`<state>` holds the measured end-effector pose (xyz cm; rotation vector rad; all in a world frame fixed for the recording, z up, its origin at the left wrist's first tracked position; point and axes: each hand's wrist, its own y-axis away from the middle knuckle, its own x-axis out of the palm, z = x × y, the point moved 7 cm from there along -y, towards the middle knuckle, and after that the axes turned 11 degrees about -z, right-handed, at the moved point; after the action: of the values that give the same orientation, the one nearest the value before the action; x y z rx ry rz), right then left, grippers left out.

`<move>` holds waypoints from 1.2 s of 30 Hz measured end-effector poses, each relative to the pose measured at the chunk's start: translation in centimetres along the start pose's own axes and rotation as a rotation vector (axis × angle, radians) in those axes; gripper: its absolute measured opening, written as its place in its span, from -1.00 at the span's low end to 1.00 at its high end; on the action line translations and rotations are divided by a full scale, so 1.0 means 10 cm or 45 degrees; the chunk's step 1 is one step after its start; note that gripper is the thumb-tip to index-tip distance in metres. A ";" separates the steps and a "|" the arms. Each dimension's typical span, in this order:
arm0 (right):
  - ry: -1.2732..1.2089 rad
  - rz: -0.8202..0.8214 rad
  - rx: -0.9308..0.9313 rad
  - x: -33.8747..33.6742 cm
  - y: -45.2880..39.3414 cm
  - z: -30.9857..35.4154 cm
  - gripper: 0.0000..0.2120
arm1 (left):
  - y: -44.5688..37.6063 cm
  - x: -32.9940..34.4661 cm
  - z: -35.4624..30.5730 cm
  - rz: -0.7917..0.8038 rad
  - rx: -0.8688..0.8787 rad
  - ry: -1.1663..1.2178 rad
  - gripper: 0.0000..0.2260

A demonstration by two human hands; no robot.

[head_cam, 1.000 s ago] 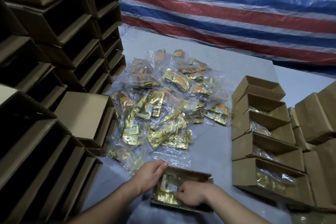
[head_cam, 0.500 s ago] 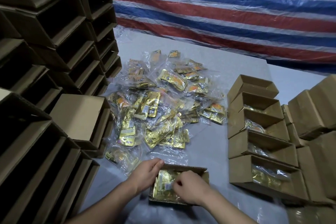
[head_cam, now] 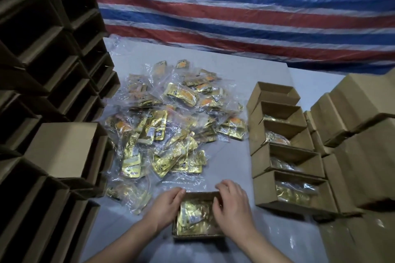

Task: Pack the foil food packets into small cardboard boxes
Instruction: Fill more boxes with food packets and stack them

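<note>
Boxes (head_cam: pixel 47 96) stacked empty on their sides wall off my left, open mouths dark, brown corrugated card. One more box (head_cam: pixel 64 147) sits just in front of that stack, closed face up. Right side: row of five open boxes (head_cam: pixel 284 156) running away from me, the nearer four with packets inside, the far one looks empty. Further right, closed boxes (head_cam: pixel 352 130) piled close against the row.

Packet heap (head_cam: pixel 171 126) lies mid tabletop (head_cam: pixel 230 156), between the left stack and the right row: gold foil pouches in clear crinkly bags, some with orange print. Print too small and blurred to read.

Box being packed (head_cam: pixel 197 235) is nearest me, open top, gold packets (head_cam: pixel 192 215) lying flat inside. My left hand (head_cam: pixel 165 205) rests on its left wall, fingers fairly straight along the edge, holding nothing. My right hand (head_cam: pixel 232 203) is over the right side, fingers curled down onto the packets; can't tell if it pinches one.

Backdrop: red, white and blue striped tarp (head_cam: pixel 245 6) under clear film. Tabletop is plain pale grey, glossy near me.
</note>
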<state>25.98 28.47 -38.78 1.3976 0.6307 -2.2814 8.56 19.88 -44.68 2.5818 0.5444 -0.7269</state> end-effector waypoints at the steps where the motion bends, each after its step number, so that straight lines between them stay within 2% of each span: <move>1: 0.045 0.036 0.094 -0.01 0.01 -0.12 -0.61 | 0.01 0.04 -0.04 0.014 0.014 -0.006 -0.75; 3: 0.074 0.175 0.282 0.04 0.08 -0.35 -0.43 | 0.00 0.13 -0.12 0.045 0.035 -0.015 -0.74; 6: -0.014 0.260 0.411 0.12 0.23 -0.54 -0.40 | -0.02 0.27 -0.20 0.082 0.032 -0.004 -0.74; 10: -0.010 0.190 0.473 0.05 0.39 -0.75 -0.47 | -0.03 0.47 -0.25 0.061 -0.044 0.022 -0.78; 16: 0.037 0.132 0.538 -0.07 0.55 -0.99 -0.49 | 0.03 0.84 -0.22 0.187 -0.247 -0.048 -0.49; 22: -0.002 0.072 0.598 -0.27 0.74 -1.24 -0.52 | 0.11 1.14 -0.36 0.281 -0.284 -0.012 -0.36; 32: -0.033 -0.036 0.979 -0.65 1.14 -1.92 -0.30 | 0.33 1.77 -0.82 0.284 -0.322 0.132 -0.29; 36: 0.048 -0.058 1.083 -0.85 1.14 -2.18 -0.33 | 0.37 2.01 -1.04 0.290 -0.319 0.177 -0.28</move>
<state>51.56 32.14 -41.88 1.7677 -0.3779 -2.6911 30.30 26.76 -46.78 2.4176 0.3486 -0.3796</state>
